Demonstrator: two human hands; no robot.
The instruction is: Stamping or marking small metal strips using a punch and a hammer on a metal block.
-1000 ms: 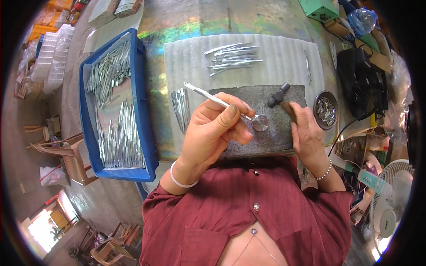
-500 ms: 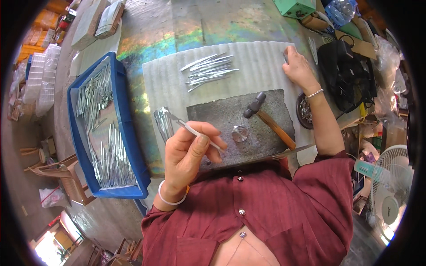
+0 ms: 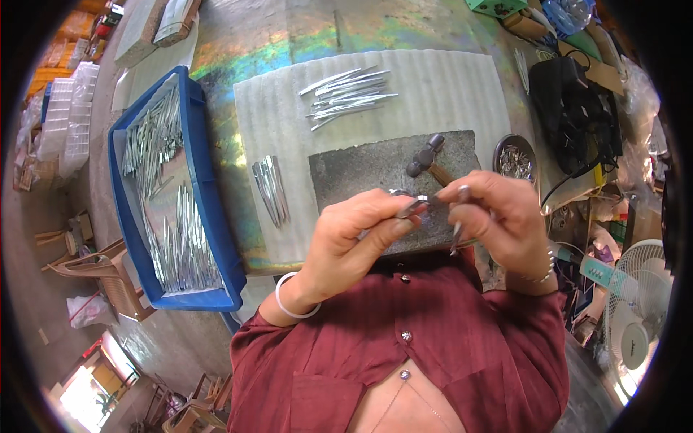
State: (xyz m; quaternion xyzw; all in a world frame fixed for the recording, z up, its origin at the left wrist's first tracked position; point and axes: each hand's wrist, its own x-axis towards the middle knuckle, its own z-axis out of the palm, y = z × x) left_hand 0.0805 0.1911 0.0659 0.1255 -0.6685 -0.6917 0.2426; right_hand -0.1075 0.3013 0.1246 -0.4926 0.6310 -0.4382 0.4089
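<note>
My left hand (image 3: pixel 354 242) pinches a slim silvery metal piece (image 3: pixel 413 208) between thumb and fingers; most of its length is hidden in the grip. Facing it, my right hand (image 3: pixel 502 220) is closed around a thin dark rod-shaped tool (image 3: pixel 457 234), with the fingertips close to the end of the metal piece. Both hands are above the near part of a dark stone slab (image 3: pixel 346 173). On the slab, just beyond my right fingers, lies a hammer (image 3: pixel 429 157) with a wooden handle, partly covered by that hand. A round metal disc is mostly hidden behind my left fingers.
White foam sheet (image 3: pixel 433 94) under the slab carries two piles of slim metal pieces, one far (image 3: pixel 350 94), one left (image 3: pixel 270 191). A blue tray (image 3: pixel 198 144) of similar pieces stands left. At right are a round dish of small parts (image 3: pixel 515 159), a black bag (image 3: pixel 570 108) and a fan (image 3: pixel 635 317).
My right hand has come back from the sheet's far right edge to the middle, now holding a rod-shaped tool. My left hand moved right toward it, turning the metal piece.
</note>
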